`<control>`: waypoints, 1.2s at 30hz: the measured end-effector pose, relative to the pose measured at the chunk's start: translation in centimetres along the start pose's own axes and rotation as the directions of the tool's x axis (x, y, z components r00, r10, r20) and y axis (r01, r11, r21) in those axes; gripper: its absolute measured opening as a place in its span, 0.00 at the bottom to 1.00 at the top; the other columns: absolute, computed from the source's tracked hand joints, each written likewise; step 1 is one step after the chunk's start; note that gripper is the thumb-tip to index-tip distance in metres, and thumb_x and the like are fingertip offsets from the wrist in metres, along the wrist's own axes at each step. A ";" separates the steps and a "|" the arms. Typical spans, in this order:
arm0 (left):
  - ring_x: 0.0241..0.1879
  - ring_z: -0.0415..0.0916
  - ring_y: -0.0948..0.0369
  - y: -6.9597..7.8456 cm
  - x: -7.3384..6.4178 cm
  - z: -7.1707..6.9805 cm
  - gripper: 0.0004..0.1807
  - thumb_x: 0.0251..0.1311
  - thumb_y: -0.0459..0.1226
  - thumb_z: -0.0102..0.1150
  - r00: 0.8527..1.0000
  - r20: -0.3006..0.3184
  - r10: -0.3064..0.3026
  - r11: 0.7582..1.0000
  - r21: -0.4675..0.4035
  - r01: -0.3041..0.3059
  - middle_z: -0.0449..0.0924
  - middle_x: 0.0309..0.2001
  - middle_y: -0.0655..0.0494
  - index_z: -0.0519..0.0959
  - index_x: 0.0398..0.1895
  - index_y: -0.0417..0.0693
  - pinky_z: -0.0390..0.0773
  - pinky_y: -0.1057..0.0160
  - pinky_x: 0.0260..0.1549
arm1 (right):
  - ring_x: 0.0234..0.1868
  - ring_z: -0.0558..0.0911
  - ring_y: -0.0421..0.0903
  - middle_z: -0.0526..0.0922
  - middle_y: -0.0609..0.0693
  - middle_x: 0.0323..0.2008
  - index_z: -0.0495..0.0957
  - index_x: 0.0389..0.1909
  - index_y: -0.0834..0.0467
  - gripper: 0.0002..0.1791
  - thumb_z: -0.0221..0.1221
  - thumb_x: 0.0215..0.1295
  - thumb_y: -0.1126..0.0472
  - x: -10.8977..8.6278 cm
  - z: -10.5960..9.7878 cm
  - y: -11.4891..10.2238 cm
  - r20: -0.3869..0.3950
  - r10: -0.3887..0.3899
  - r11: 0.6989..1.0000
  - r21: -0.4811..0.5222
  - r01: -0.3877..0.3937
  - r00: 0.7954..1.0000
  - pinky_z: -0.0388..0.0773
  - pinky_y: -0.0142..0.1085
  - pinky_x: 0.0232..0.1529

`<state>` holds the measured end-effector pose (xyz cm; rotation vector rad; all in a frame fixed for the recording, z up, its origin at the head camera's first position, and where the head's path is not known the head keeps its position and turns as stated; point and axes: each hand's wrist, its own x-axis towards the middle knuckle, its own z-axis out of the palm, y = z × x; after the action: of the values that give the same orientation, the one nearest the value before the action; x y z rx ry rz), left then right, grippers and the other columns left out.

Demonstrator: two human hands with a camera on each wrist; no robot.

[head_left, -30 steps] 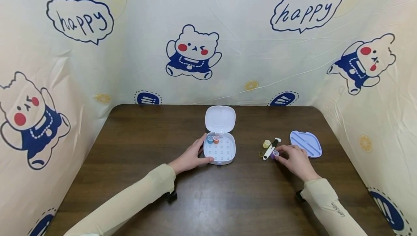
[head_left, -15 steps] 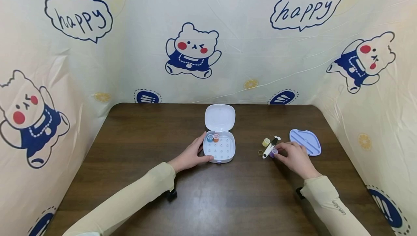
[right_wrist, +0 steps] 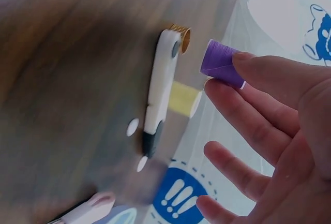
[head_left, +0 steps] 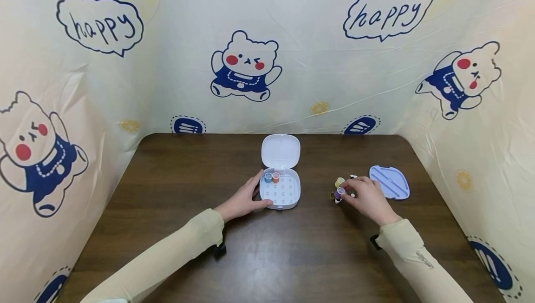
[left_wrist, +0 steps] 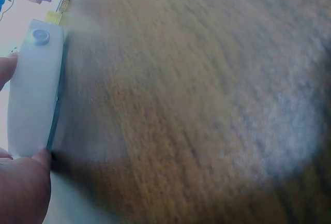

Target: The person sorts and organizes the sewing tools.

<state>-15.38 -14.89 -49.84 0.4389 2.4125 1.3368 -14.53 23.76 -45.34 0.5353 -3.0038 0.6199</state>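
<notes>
Between my right thumb and fingers I pinch a purple thread spool, held up off the table; the right hand is over the small sewing things. Below it in the right wrist view lie white thread snips, a gold thimble and a yellow thread spool. My left hand holds the left side of a white sewing box, thumb at the front corner. The box's lid stands raised. Inside, a blue spool and an orange spool sit in the back row of pegs.
A lilac divided tray lies on the brown table right of the right hand. In the right wrist view, small white oval pieces and a pale pink-tipped tool show. A printed curtain surrounds the table's back and sides.
My right hand has lifted the purple spool from beside the snips and moved left with it, now covering much of the snips. The left hand stays on the box.
</notes>
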 end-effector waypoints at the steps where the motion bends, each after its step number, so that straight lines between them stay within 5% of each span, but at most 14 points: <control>1: 0.81 0.49 0.49 0.0 0.0 0.0 0.59 0.64 0.48 0.72 1.000 0.002 -0.002 1.000 -0.001 0.002 0.44 0.83 0.41 0.42 0.86 0.44 0.61 0.50 0.75 | 0.57 0.78 0.62 0.90 0.49 0.38 0.88 0.43 0.54 0.08 0.72 0.64 0.59 0.1 0.0 -0.2 0.000 -0.006 1.000 0.001 0.006 1.000 0.65 0.66 0.57; 36: 0.81 0.50 0.50 0.1 -0.1 0.0 0.60 0.64 0.48 0.73 1.000 0.008 -0.016 0.998 -0.053 0.016 0.43 0.84 0.43 0.41 0.86 0.47 0.62 0.51 0.75 | 0.58 0.78 0.59 0.90 0.48 0.41 0.88 0.46 0.55 0.11 0.72 0.65 0.59 4.1 0.6 -5.2 0.022 -0.087 0.994 0.065 0.085 0.996 0.63 0.64 0.64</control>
<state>-15.32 -14.91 -49.74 0.4090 2.3633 1.3858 -16.55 17.68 -43.54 0.6767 -2.9737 0.7111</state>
